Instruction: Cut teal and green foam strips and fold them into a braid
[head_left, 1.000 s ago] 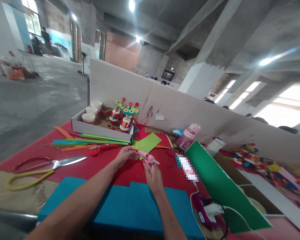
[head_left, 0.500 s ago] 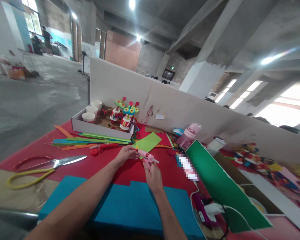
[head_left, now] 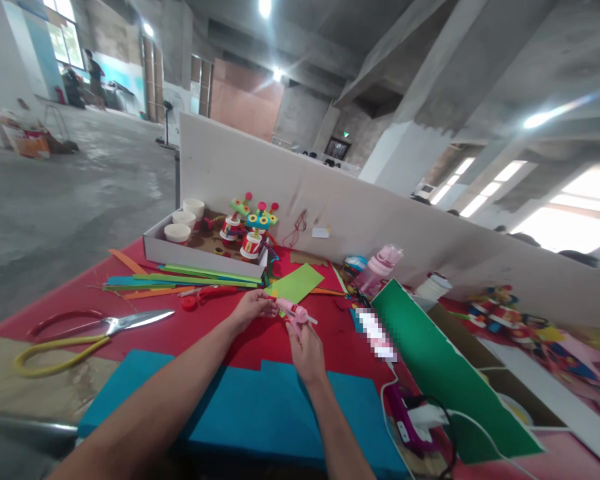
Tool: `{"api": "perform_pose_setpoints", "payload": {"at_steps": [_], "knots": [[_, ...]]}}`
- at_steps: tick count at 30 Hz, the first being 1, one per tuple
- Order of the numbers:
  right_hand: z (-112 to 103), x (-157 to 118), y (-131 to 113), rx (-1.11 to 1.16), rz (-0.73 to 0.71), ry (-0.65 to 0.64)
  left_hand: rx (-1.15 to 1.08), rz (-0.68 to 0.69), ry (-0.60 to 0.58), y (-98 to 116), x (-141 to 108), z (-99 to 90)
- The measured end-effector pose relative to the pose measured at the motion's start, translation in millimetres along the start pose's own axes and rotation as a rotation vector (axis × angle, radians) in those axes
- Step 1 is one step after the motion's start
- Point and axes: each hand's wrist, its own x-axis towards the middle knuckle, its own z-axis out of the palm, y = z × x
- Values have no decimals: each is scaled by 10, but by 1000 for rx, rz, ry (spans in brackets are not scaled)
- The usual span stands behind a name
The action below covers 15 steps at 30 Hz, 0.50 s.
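Observation:
My right hand is closed around the handle of a pink glue gun, whose nozzle points left. A translucent glue stick juts from its back end. My left hand is pinched at the nozzle, on a small piece with red and yellow on it that I cannot make out. Just beyond both hands lies a light green paper sheet on the red table covering. Blue sheets lie under my forearms.
Large scissors and paper strips lie at left. Behind them a box holds white cups and robot-like cup figures. At right are a pink bottle, a green board and a purple power strip with cords.
Almost nothing differs. Both hands and the glue gun keep their places, and a red glow seen on the gun earlier does not show now.

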Motion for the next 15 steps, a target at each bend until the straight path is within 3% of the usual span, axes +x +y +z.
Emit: {"api": "perform_pose_setpoints", "payload": {"at_steps": [15], "knots": [[2,5,-3,-4,4,10,7,2,-11,-13,12,-15]]}}
